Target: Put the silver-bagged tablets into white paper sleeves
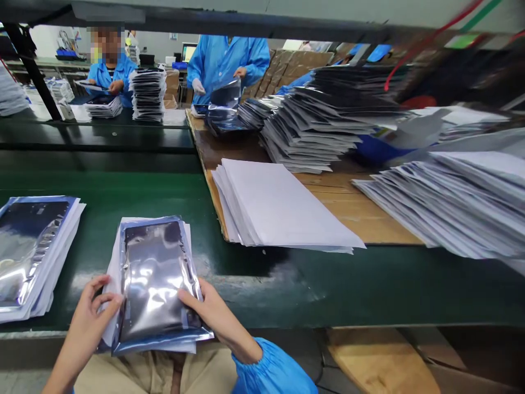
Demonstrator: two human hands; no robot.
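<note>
In front of me, a shiny antistatic bag (153,279) with a dark flat panel inside lies on white sheets (116,262) whose edges stick out beneath it. My right hand (217,314) grips its right side, thumb on top and fingers underneath. At the left edge, the curled fingers and thumb of my left hand (96,309) close on the white sheets beside the bag. The bundle overhangs the bench's front edge, above my lap. To the left lies a pile of similar bags and white sheets (35,257).
A wooden board (328,202) on the green bench (295,290) carries a white paper stack (279,208), a tall stack of dark packets (315,120) and more white packets (451,202). Two people in blue coats (227,63) handle packets across the bench. A shelf beam (262,19) crosses overhead.
</note>
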